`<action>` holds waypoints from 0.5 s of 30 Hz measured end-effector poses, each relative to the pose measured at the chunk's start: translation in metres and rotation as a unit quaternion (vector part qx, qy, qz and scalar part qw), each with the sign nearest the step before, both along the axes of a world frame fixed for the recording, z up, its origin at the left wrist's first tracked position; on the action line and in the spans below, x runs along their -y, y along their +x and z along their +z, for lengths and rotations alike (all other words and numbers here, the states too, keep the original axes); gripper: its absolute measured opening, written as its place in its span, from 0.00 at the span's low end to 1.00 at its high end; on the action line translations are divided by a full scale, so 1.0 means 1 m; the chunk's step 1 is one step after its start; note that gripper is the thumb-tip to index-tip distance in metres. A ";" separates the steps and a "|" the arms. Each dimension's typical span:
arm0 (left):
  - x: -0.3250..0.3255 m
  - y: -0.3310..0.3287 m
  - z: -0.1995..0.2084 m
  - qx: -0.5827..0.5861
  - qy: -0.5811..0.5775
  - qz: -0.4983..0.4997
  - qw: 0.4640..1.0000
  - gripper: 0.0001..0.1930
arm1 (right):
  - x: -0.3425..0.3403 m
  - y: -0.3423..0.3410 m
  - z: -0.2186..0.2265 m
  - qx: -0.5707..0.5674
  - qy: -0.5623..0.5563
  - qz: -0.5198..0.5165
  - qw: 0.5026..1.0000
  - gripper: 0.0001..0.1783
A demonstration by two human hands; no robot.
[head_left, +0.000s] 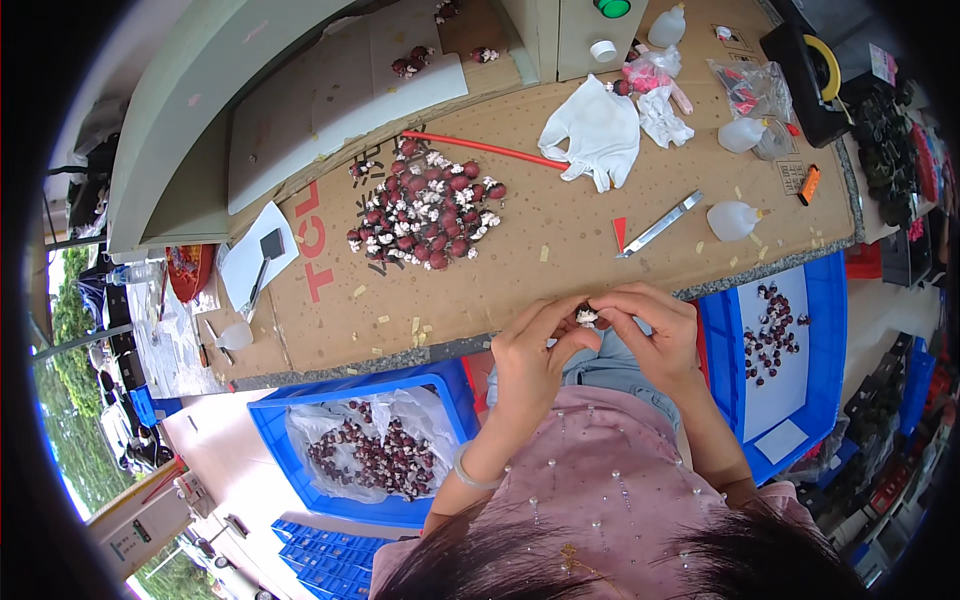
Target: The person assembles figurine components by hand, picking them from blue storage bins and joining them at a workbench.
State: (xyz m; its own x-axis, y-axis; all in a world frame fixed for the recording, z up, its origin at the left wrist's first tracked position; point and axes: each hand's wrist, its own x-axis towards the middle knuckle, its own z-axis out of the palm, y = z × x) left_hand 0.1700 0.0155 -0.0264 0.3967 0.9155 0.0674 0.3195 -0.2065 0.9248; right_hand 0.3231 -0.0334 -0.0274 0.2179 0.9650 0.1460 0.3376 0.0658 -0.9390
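Note:
Close to the table's front edge, in front of my body, a small dark red and white piece (587, 317) is pinched between my two hands. My left hand (532, 348) grips it with thumb and fingers from the left, and my right hand (655, 332) closes on it from the right. The fingers hide part of it, so its exact kind cannot be made out. Beyond my hands, to the left, lies a heap of similar round dark red and white pieces (425, 210) on the cardboard-covered table (480, 300).
A red stick (485, 148), white glove (592, 130) and metal tweezers (662, 223) lie across the table. Plastic bottles (733, 220) stand right. Below are a left blue bin (268, 420) with bagged pieces and a right blue bin (828, 320). A grey machine housing (165, 150) rises far left.

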 end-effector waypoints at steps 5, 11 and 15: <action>-0.001 -0.002 -0.005 0.039 -0.112 -0.003 0.993 0.15 | 0.000 0.000 0.001 -0.079 -0.053 0.006 0.995 0.08; 0.000 -0.003 -0.013 0.059 -0.129 0.003 0.990 0.15 | -0.001 0.001 0.002 -0.084 -0.062 0.018 0.994 0.08; 0.002 -0.003 -0.012 0.059 -0.128 0.018 0.990 0.19 | -0.003 -0.001 -0.001 -0.147 -0.060 0.015 0.987 0.08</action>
